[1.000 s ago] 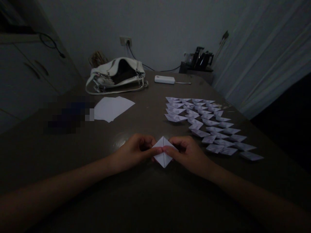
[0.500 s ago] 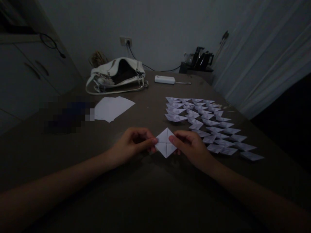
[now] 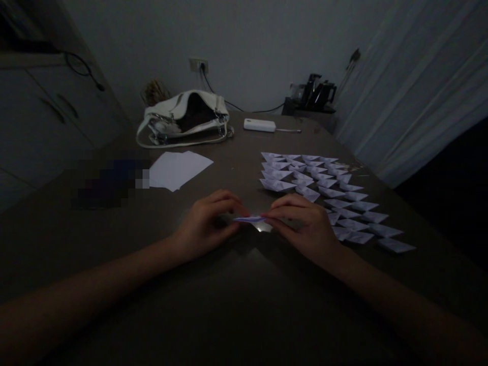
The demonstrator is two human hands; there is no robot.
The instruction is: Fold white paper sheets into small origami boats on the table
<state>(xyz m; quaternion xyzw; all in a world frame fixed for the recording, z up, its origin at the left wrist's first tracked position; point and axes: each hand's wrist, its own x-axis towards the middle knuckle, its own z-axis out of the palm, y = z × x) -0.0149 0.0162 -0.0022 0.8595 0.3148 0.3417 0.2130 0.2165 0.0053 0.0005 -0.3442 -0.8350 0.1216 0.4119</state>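
Note:
A small folded white paper is held between my two hands above the table, tilted so that I see it nearly edge-on. My left hand pinches its left end between thumb and fingers. At the right end, the thumb and fingertips of my right hand close on the paper. Just beyond my right hand stand rows of folded paper boats, part of them hidden behind it. Flat sheets of white paper lie overlapped beyond my left hand.
A white handbag rests at the far left of the brown table. To its right lies a white power bank with a short cable. A black kettle stands past the far right corner. Something dark and pixelated is at the left.
The folded paper has turned from facing me as a creased diamond to nearly edge-on. Both hands have shifted their grip, fingers now more on top.

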